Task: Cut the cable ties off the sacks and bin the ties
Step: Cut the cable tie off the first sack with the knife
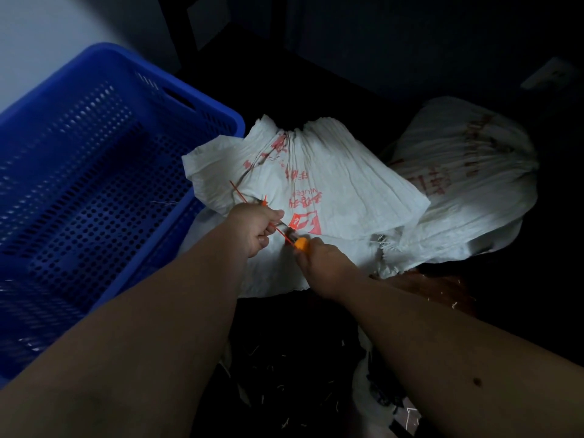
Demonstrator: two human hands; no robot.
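Dark floor and dim walls surround a white woven sack (316,191) with red print, its gathered neck lying flat; a second sack (467,172) sits just beside it on the right. The left hand (257,229) is closed round a thin red cable tie (240,196), pulling it taut. The right hand (322,263) grips an orange-handled cutter (298,242) whose blade meets the tie near the sack. Cutting looks to be the step in hand; next, probably, the freed tie needs lifting clear and dropping in a bin. A blue perforated crate (205,104) stands near on the left, holding little I can make out.
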